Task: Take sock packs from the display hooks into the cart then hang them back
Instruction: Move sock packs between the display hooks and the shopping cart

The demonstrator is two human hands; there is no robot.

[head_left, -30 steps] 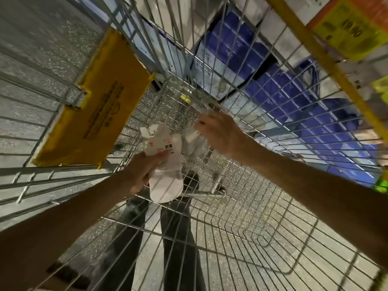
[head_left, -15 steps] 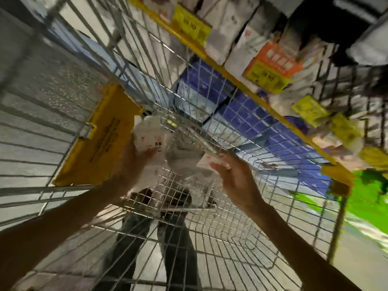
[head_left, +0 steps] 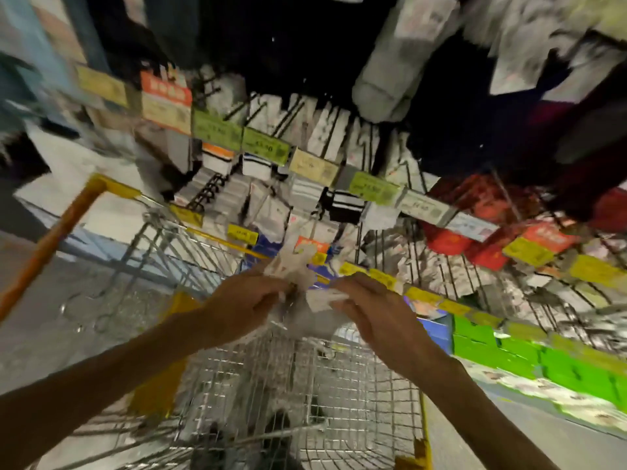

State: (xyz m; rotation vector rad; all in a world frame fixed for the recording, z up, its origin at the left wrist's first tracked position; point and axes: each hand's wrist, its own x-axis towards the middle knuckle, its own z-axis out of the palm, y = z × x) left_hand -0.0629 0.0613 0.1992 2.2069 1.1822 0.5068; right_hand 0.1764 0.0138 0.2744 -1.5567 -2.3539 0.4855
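**Two packs raised over the cart, hooks ahead and above**

Left edge: the orange handle [head_left: 54,242] of the cart [head_left: 356,385] runs slantwise; a yellow flap [head_left: 159,385] hangs on the basket's left wall.

Centre left: the left hand [head_left: 244,300] has its fingers curled and pinches the left pack [head_left: 288,269], a white pack; the pack's long axis runs up and away from the fingertips, toward the display.

Centre right: the right hand [head_left: 376,313] has its fingers curled round the right pack [head_left: 324,298], also white, which lies nearly level and points left, toward the other hand; motion blur hides the exact hold.

Both packs are above the basket's far end, not in it; the two hands are near each other, the packs almost touching between them.

Above: the dark hooks [head_left: 208,193] project from the display under a row of green and cream tags [head_left: 266,148]; they lie up and slightly left of both hands. By judgement the left pack, already pointing that way, is the nearer to hanging; which hook is meant cannot be told.

Right: red packs [head_left: 475,215] hang high, green packs [head_left: 509,354] lie low.

Against the frame half a second earlier: the hands then sat lower in the basket and well apart, the left pack close to the flap; now both are raised and drawn together, and the view has tipped up from the cart floor to the display.
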